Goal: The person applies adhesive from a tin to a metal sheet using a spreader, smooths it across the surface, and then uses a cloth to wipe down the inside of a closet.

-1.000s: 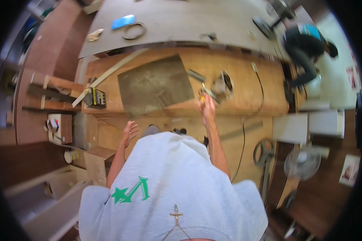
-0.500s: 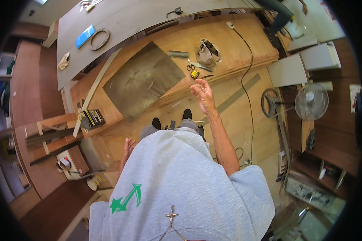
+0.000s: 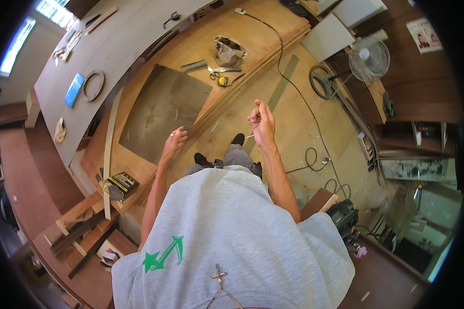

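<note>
My left hand [image 3: 175,141] hovers near the front corner of a dark brown sheet [image 3: 162,110] that lies on a wooden panel. Its fingers are loosely bent and apart, with nothing visible in them. My right hand [image 3: 263,125] is raised over the floor, fingers curled in and thumb near the fingertips. Whether something small is pinched there cannot be seen. Beyond the hands, on the panel, are a yellow and black tape measure [image 3: 222,81], scissors [image 3: 214,74], a dark grey roll [image 3: 194,66] and a crumpled grey-brown cloth bag [image 3: 228,53].
A grey worktable [image 3: 119,44] at the back left carries a blue box [image 3: 74,90] and a roll of edging [image 3: 94,85]. A black cable [image 3: 282,38] trails over the floor at right, near a fan [image 3: 368,59] and a steering wheel [image 3: 322,81]. Stacked boards [image 3: 82,226] lie at left.
My view has turned to the right, so the panel and table shift left. My left hand has come forward from beside my body. My right hand stays raised with curled fingers.
</note>
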Demonstrator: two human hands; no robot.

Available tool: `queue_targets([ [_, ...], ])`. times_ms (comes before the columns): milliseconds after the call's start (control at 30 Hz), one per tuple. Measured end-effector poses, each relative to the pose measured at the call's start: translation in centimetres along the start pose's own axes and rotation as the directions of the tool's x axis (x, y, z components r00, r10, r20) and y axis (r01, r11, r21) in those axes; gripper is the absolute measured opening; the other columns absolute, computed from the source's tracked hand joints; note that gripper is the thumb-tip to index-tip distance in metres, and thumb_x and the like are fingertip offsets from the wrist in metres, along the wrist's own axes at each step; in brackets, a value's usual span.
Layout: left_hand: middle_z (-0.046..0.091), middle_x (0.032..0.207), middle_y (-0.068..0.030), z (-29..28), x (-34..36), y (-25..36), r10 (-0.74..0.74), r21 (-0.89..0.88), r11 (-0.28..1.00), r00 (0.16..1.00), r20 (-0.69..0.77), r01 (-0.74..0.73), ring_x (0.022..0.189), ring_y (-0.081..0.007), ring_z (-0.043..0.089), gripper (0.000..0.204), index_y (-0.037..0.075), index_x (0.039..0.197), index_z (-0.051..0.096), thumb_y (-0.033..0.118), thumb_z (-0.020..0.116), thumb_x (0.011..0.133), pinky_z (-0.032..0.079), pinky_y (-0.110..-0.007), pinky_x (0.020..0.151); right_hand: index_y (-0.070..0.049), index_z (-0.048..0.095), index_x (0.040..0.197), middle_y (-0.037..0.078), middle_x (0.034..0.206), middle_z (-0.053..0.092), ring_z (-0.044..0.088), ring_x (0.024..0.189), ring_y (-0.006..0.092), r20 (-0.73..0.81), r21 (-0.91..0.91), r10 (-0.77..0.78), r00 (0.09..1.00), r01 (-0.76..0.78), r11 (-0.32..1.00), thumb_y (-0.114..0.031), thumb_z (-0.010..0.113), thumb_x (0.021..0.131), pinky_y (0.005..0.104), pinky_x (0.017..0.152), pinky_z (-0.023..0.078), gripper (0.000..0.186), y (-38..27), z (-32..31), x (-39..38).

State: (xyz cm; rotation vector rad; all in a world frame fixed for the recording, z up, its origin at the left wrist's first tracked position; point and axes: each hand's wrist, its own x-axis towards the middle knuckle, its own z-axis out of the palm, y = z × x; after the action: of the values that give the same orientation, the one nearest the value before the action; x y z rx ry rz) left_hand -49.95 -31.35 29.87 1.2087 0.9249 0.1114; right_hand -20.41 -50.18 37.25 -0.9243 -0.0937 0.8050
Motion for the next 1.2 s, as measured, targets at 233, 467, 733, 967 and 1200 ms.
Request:
queue_targets([
  [233, 0.052, 0.148, -0.017, 9.4, 3.8, 5.5, 0.031, 0.129, 0.989, 0.955, 0.295, -0.072, 0.136, -0.0287, 0.05, 0.078, 0.005, 0.154, 0.038, 0.064, 0.037, 0.103, 0.038, -0.044, 0.113, -0.008, 0.065, 0.118, 0.003, 0.09, 0.068, 0.063, 0.081, 0.0107, -0.137, 0.286, 0.074, 0.988, -0.032, 0.958, -0.027, 0.063, 0.102, 0.0292, 0.077, 0.054, 0.025, -3.9, -3.1, -1.5],
  [467, 0.049, 0.15, -0.0208, 18.8, 7.8, 7.0, -0.04, 0.195, 0.979, 0.875, 0.483, -0.063, 0.138, -0.0314, 0.049, 0.074, 0.003, 0.154, 0.037, 0.059, 0.036, 0.105, 0.037, -0.045, 0.115, -0.01, 0.067, 0.101, 0.001, 0.09, 0.065, 0.062, 0.082, 0.0092, -0.188, 0.305, -0.058, 0.981, 0.114, 0.946, -0.028, 0.065, 0.101, 0.0291, 0.078, 0.055, 0.018, -4.5, -11.2, 0.3],
  [733, 0.048, 0.151, -0.0204, 31.4, 11.6, 8.2, -0.221, 0.386, 0.916, 0.663, 0.715, -0.112, 0.139, -0.0317, 0.048, 0.084, 0.002, 0.155, 0.035, 0.067, 0.038, 0.101, 0.037, -0.044, 0.114, -0.007, 0.065, 0.1, 0.001, 0.091, 0.065, 0.06, 0.083, 0.0107, -0.448, -0.143, -0.33, 0.831, 0.298, 0.944, -0.03, 0.057, 0.105, 0.0282, 0.081, 0.051, 0.024, -11.1, -18.6, -4.8],
  [967, 0.048, 0.15, -0.0214, 40.2, 13.7, 9.4, -0.491, 0.567, 0.756, 0.29, 0.821, -0.327, 0.138, -0.0344, 0.048, 0.084, 0.003, 0.155, 0.035, 0.067, 0.04, 0.1, 0.035, -0.049, 0.115, -0.003, 0.063, 0.102, 0.004, 0.081, 0.063, 0.057, 0.07, 0.0104, -0.78, -0.346, -0.518, 0.35, 0.449, 0.824, -0.026, 0.055, 0.104, 0.0248, 0.066, 0.049, 0.024, -10.9, -22.8, -16.5],
  [1200, 0.052, 0.147, -0.0192, 48.5, 13.9, 9.8, -0.657, 0.508, 0.625, -0.048, 0.753, -0.592, 0.136, -0.0327, 0.05, 0.073, 0.006, 0.152, 0.043, 0.059, 0.049, 0.101, 0.036, -0.046, 0.115, -0.003, 0.051, 0.143, 0.014, 0.112, 0.069, 0.068, 0.094, 0.0184, -0.95, -0.287, -0.303, -0.07, 0.576, 0.765, -0.023, 0.052, 0.106, 0.0299, 0.085, 0.054, 0.042, -2.0, -16.2, -26.6],
])
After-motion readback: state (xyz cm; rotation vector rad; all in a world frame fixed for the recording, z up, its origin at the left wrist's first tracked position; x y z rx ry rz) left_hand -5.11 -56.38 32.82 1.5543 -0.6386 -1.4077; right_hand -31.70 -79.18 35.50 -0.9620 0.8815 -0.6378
